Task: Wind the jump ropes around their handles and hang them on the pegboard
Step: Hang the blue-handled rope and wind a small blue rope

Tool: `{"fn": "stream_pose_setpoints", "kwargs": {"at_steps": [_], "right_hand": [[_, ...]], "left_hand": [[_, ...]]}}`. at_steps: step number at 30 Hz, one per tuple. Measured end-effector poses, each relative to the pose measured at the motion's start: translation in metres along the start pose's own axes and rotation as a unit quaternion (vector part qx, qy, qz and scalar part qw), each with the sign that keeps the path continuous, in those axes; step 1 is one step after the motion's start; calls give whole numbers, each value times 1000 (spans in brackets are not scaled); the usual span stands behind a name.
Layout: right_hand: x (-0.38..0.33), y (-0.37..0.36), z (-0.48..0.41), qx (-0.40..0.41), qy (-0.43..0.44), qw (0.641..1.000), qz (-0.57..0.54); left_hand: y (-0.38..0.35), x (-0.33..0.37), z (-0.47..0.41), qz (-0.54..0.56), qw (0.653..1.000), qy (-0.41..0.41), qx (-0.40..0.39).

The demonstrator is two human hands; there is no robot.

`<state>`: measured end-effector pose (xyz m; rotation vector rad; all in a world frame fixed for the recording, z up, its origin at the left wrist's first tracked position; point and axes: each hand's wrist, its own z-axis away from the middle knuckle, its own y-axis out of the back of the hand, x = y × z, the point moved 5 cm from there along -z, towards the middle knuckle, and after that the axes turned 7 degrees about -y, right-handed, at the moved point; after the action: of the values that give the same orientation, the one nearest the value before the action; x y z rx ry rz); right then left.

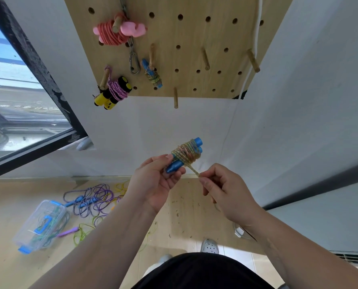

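- At 9 o'clock, a dark-framed window (pixel 27 101).
- At 8 o'clock on the floor (pixel 186 207), a clear box (pixel 38 224) with blue latches, thin coloured ropes inside.
- Just right of the box, loose ropes (pixel 90 200) in a tangle: purple-and-white striped cord with blue handles, yellow-green cord, one purple handle.
- At 12 o'clock on the wall, a wooden pegboard (pixel 194 38). Hung on its left pegs: a pink bundle (pixel 111 35), a yellow-and-black bundle (pixel 114 92) wrapped in pink-purple cord, a metal carabiner (pixel 134 64), and a blue bundle (pixel 154 76) wrapped in flecked cord. Further right, bare pegs (pixel 205 59).
- Just left of centre, the left hand (pixel 157 182), fingers and thumb curled round the tapered lower ends of the blue handles (pixel 173 166).
- At centre, the jump rope (pixel 187 152), held in the air in front of the white wall, below the pegboard and well apart from it. Two blue handles side by side, tilted up toward 1 o'clock. Cord flecked yellow, green and pink, wound in a thick coil round their upper half. A short tail (pixel 193 171) leading off toward 5 o'clock.
- Just right of centre, the right hand (pixel 224 190), thumb and forefinger pinching the tail's end, remaining fingers curled in.
- At 1 o'clock, a white cord (pixel 257 28) hanging along the pegboard's right edge.
- At 6 o'clock, a white shoe (pixel 209 246).
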<state>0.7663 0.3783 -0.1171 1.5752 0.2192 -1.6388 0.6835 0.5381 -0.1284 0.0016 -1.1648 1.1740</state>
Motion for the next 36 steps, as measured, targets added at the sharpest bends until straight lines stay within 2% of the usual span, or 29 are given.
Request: {"fn": "stream_pose_setpoints", "kwargs": {"at_steps": [6, 9, 12, 15, 18, 21, 23, 26, 31, 34, 36], "right_hand": [[16, 1, -11, -29, -23, 999, 5], [21, 2, -18, -87, -41, 995, 15], [14, 2, -22, -154, -28, 983, 99], [7, 5, -31, -223, -18, 955, 192], [3, 2, -37, -322, -36, 917, 234], [-2, -7, -46, -356, -18, 872, 335], [-9, -14, -54, -340, 10, 850, 401], [-21, -19, -63, -285, 25, 851, 439], [-36, -26, -51, -184, 12, 913, 365], [-38, -29, -38, -99, -9, 946, 307], [-35, -32, -26, -71, -24, 957, 280]], "left_hand": [[-6, -2, 6, 23, 999, 17, -39], [-6, -7, 11, -10, 996, 42, -79], [-1, -8, 18, -70, 988, 65, -124], [4, -10, 22, -155, 967, 84, -182], [9, -20, 22, -275, 927, 90, -237], [12, -35, 20, -387, 888, 69, -238], [15, -44, 14, -448, 870, 40, -205], [23, -41, 2, -474, 872, -9, -124], [29, -19, -9, -416, 907, -59, -18], [27, -13, -12, -320, 946, -45, 27], [23, -10, -13, -261, 964, -29, 49]]}}
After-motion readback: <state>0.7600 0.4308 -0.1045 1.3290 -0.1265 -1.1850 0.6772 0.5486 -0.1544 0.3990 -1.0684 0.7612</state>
